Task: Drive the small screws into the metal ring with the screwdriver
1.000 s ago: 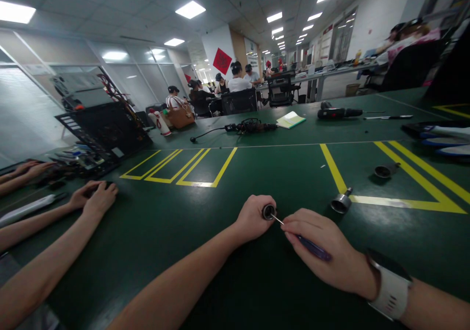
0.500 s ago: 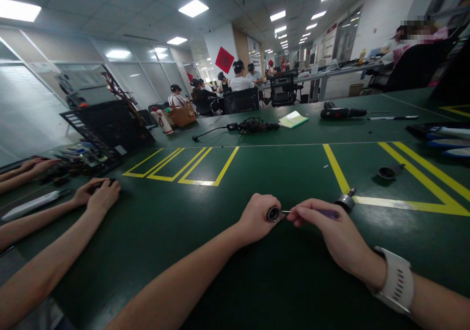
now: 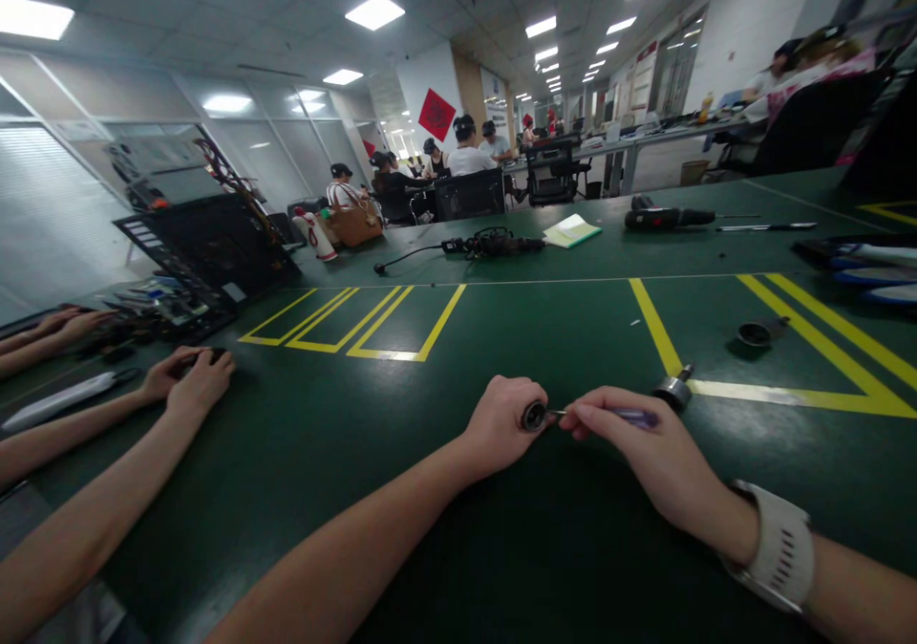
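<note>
In the head view, my left hand [image 3: 498,431] is closed around a small round metal part [image 3: 533,417], its hollow end facing me. My right hand [image 3: 649,448] pinches a thin screwdriver [image 3: 639,418] with a purple, see-through handle. The screwdriver's shaft reaches left to the side of the metal part; fingers hide exactly where its tip sits. Just beyond my right hand, a silver metal piece with a short shaft [image 3: 674,393] rests on the green table [image 3: 573,548]. Farther right lies a cup-shaped metal piece [image 3: 757,334].
Another person's hands [image 3: 197,381] work at the left. A power drill [image 3: 666,217], a pen [image 3: 765,227], a notepad [image 3: 571,231] and a bundled cable [image 3: 494,243] lie toward the back. Yellow tape [image 3: 795,397] marks the table. A black rack [image 3: 215,257] stands far left.
Both hands keep nearly the same place and grip. The screwdriver's handle looks slightly turned between my right fingers, and my right wrist has shifted a little.
</note>
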Demonstrator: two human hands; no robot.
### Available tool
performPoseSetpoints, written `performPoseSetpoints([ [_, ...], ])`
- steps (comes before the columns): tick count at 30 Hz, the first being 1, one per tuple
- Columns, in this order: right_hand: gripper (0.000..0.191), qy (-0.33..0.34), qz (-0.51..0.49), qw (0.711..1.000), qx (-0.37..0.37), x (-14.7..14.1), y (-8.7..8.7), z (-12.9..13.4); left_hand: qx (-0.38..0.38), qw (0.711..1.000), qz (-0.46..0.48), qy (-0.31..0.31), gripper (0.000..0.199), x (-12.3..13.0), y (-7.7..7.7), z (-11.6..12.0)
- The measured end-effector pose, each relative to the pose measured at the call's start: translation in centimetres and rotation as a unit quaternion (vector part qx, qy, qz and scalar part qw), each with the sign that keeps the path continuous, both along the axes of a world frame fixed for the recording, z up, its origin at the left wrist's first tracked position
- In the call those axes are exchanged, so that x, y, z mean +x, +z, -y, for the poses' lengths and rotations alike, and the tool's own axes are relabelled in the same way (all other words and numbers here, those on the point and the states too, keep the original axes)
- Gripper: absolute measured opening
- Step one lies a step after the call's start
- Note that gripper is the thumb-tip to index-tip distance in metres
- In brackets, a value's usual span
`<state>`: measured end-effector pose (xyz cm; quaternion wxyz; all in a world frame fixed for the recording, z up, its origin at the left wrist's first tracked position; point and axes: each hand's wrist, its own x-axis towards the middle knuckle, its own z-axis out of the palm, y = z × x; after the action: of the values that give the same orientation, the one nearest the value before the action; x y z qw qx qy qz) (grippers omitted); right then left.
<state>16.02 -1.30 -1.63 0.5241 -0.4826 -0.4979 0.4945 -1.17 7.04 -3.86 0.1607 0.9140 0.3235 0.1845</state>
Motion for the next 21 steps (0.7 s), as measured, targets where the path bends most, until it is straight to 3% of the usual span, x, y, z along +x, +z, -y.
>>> performPoseSetpoints([
  [7,0.02,-0.012,-0.131,0.989,-0.071,0.38,-1.14,-1.21,-0.019,0.999,0.01,0.03,0.011,0.27,-0.04,-0.14],
  [15,0.012,-0.015,-0.102,0.992,-0.07,0.1,-0.47,-0.48,0.041,0.998,-0.05,0.017,0.007,0.25,0.36,0.38],
  [21,0.015,-0.029,-0.163,0.98,-0.111,0.24,-0.93,-1.21,0.042,0.998,-0.056,0.009,0.005,0.29,0.19,0.35],
])
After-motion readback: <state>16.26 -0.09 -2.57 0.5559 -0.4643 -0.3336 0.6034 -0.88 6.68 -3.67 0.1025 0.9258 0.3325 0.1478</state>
